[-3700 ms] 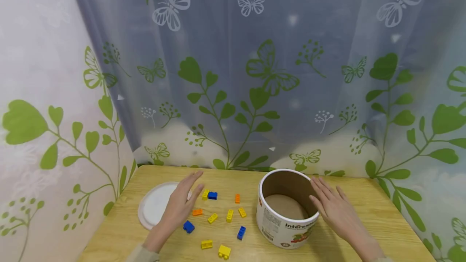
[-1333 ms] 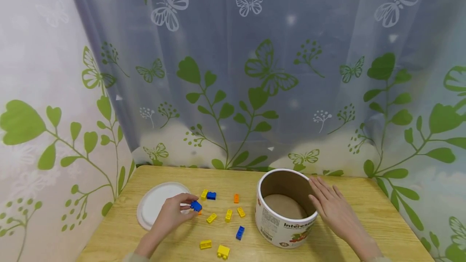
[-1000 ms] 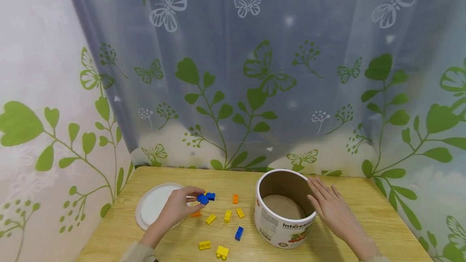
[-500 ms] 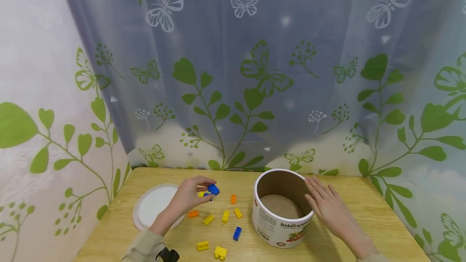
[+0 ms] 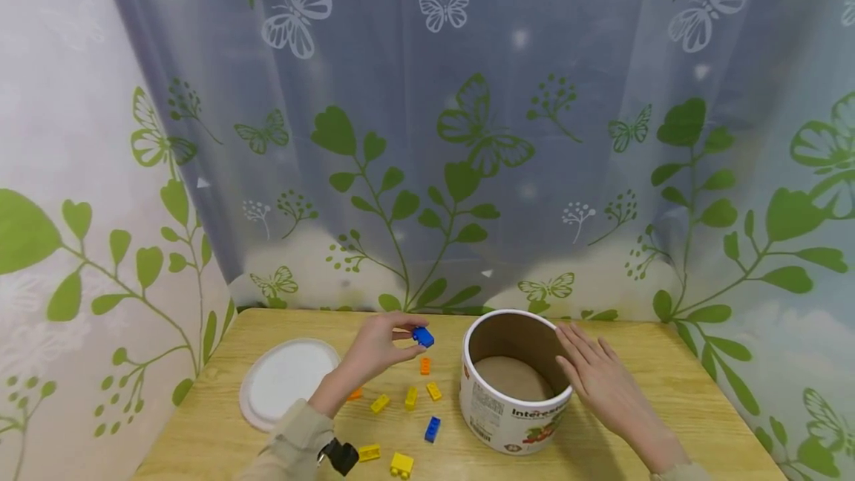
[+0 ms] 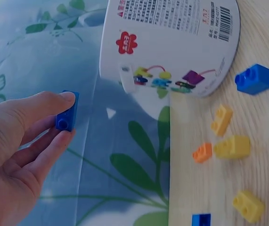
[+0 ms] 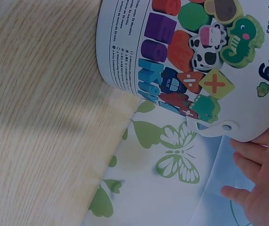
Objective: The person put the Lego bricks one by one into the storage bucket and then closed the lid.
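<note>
Between thumb and fingertips, my left hand (image 5: 370, 351) pinches a blue toy brick (image 5: 423, 337), held above the table to the left of the bucket. The left wrist view shows the same blue brick (image 6: 67, 115) with its studs visible. A white round bucket (image 5: 484, 410) stands upright without a lid, and its visible floor is bare. Against the bucket's right rim lies my right hand (image 5: 604, 384), its fingers straight. In the right wrist view, part of that hand (image 7: 261, 183) is beside the bucket's handle mount (image 7: 219, 128).
Several loose bricks lie left of the bucket: a blue brick (image 5: 433, 429), an orange brick (image 5: 424, 367), a yellow brick (image 5: 401, 465) and others. A white round lid (image 5: 287, 384) lies at the left of the wooden table (image 5: 194, 429). A patterned curtain (image 5: 414, 132) hangs behind.
My left hand, first open over the left bricks, has picked up the blue brick and carried it up and rightward toward the bucket. My right hand stays at the rim.
</note>
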